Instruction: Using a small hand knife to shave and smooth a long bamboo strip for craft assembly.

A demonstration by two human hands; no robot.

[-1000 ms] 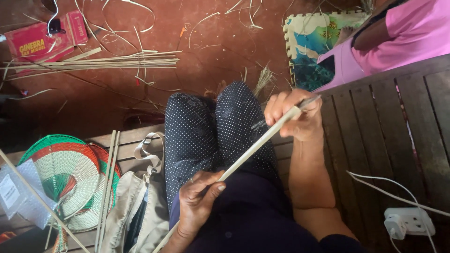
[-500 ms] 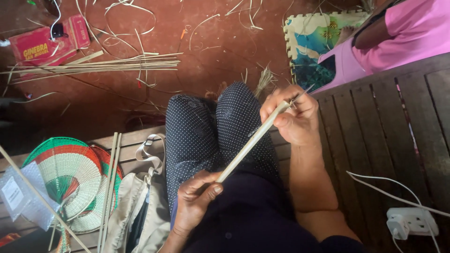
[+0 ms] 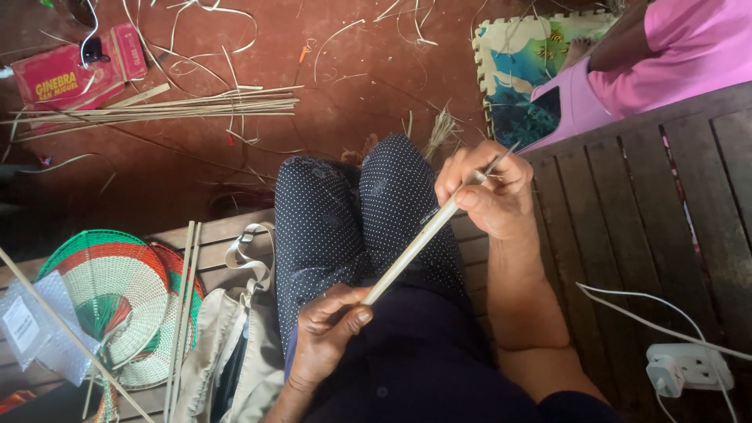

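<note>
My trousers (image 3: 345,211) are dark navy with tiny white dots. My top (image 3: 423,360) is plain dark navy. My forearms are bare.

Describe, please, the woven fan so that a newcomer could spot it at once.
Start at the wooden bench and go to its far left end. Beside the beige bag lies the woven fan, round, with green, red and cream bands, unlike the plain pale strips across it.
</note>
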